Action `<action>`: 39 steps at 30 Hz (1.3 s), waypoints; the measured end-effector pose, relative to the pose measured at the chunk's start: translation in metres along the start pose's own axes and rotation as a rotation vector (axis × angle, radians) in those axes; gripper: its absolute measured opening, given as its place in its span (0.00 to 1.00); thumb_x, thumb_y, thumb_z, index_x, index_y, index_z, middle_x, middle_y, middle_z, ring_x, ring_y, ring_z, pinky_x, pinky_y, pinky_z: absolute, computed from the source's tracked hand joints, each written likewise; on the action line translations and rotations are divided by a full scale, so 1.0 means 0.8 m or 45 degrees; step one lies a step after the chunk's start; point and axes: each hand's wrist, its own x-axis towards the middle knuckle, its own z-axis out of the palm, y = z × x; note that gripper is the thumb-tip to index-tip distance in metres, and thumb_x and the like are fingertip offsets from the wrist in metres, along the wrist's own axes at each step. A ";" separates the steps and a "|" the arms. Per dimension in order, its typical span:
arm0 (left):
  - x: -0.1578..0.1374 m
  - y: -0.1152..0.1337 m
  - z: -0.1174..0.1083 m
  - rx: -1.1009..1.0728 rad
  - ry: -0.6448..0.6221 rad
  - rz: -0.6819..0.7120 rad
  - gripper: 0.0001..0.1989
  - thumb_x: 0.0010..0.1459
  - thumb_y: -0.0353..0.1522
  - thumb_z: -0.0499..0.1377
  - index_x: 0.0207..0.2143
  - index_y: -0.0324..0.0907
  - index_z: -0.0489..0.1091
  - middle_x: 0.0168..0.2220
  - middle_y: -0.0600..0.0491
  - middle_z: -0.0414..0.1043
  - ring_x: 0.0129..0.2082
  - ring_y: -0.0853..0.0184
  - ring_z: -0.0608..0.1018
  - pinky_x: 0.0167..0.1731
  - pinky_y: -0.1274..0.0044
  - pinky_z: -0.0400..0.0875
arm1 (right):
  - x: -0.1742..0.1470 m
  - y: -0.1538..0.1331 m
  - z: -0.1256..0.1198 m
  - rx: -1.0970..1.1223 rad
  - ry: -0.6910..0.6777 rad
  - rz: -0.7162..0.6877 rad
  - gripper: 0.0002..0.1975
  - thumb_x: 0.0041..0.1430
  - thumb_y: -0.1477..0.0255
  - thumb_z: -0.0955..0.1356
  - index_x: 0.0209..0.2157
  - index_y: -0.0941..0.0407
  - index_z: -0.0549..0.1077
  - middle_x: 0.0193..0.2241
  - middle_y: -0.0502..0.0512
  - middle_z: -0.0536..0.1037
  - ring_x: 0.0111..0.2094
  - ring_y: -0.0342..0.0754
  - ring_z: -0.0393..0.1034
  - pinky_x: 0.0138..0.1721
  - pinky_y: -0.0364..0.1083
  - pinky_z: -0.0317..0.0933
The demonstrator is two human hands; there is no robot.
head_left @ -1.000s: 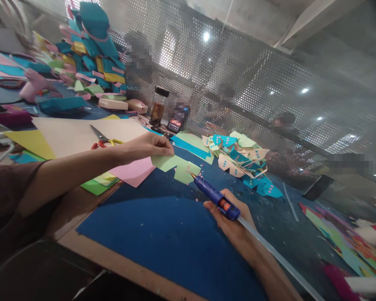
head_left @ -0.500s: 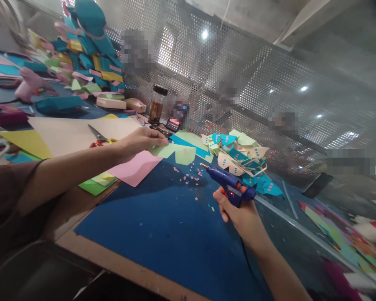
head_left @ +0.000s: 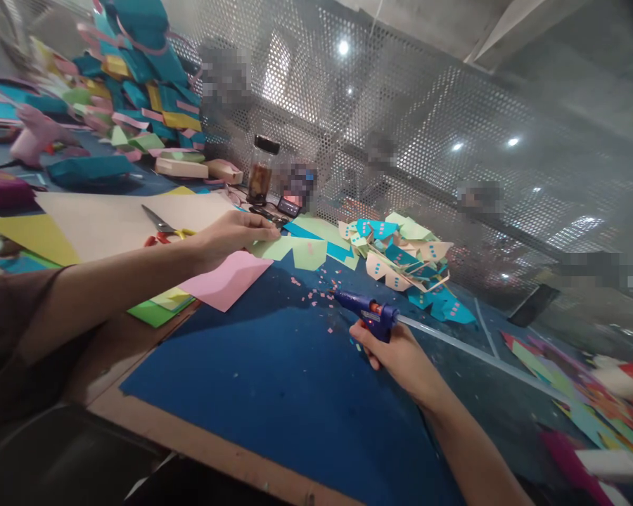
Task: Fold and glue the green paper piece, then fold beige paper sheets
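My left hand (head_left: 245,232) pinches one end of a light green paper cut-out (head_left: 309,254), which has notches along its lower edge. In my right hand (head_left: 393,355) is a blue hot glue gun (head_left: 366,309), its small red light lit and a long clear glue stick (head_left: 454,337) behind it. The nozzle points left and down at small pink paper bits (head_left: 321,298) scattered on the blue mat (head_left: 274,393). Below my left hand lies a sheet of pink paper (head_left: 231,282). Scissors (head_left: 163,228) with red and yellow handles rest on a cream sheet (head_left: 100,221).
Folded paper pieces with dotted patterns (head_left: 404,260) are heaped behind the glue gun. A jar with a dark lid (head_left: 262,169) stands by a perforated metal screen (head_left: 316,105). Blue paper constructions (head_left: 137,77) rise at the far left. Coloured sheets (head_left: 564,383) lie at the right.
My right hand has turned and lowered the glue gun, bringing its nozzle left and down towards the pink bits. My left hand keeps its pinch on the green cut-out.
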 end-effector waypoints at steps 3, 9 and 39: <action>0.001 -0.001 0.000 0.002 0.001 -0.008 0.10 0.50 0.38 0.68 0.28 0.40 0.76 0.25 0.54 0.70 0.25 0.71 0.68 0.24 0.79 0.59 | -0.001 0.002 0.000 -0.045 -0.082 0.025 0.19 0.61 0.53 0.67 0.37 0.56 0.74 0.18 0.47 0.70 0.21 0.44 0.67 0.26 0.44 0.58; 0.000 0.000 0.001 0.021 -0.022 0.001 0.10 0.50 0.38 0.68 0.27 0.40 0.75 0.24 0.54 0.69 0.24 0.71 0.67 0.23 0.78 0.58 | -0.001 0.006 0.004 -0.044 -0.132 0.022 0.18 0.60 0.53 0.68 0.37 0.55 0.74 0.20 0.47 0.71 0.21 0.44 0.66 0.24 0.44 0.59; 0.000 -0.001 0.001 -0.042 -0.025 -0.045 0.08 0.55 0.34 0.67 0.32 0.37 0.75 0.27 0.55 0.72 0.27 0.72 0.68 0.28 0.77 0.58 | 0.004 0.012 -0.024 -0.111 -0.106 0.010 0.15 0.58 0.58 0.69 0.28 0.56 0.70 0.20 0.47 0.69 0.20 0.42 0.64 0.24 0.44 0.58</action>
